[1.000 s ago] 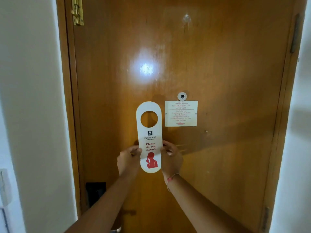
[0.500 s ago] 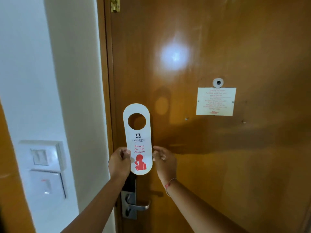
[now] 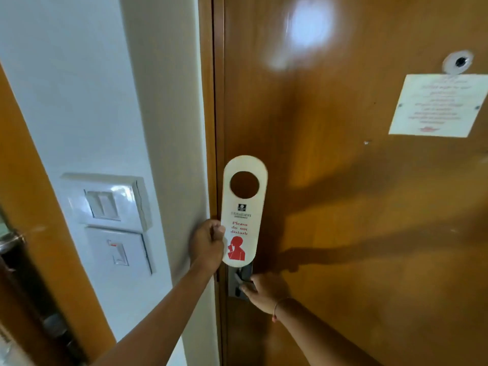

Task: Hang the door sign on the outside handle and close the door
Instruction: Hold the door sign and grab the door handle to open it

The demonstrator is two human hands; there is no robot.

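Wooden door ahead: my left hand pinches the door sign upright; my right hand grips the handle.

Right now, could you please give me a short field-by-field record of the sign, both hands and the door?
sign: upright, in front of the door, not yet on any handle
left hand: pinches the sign's lower left edge
right hand: on the handle, off the sign
door: looks shut
notice: fixed to the door, below the peephole
switches: on the wall left of the frame
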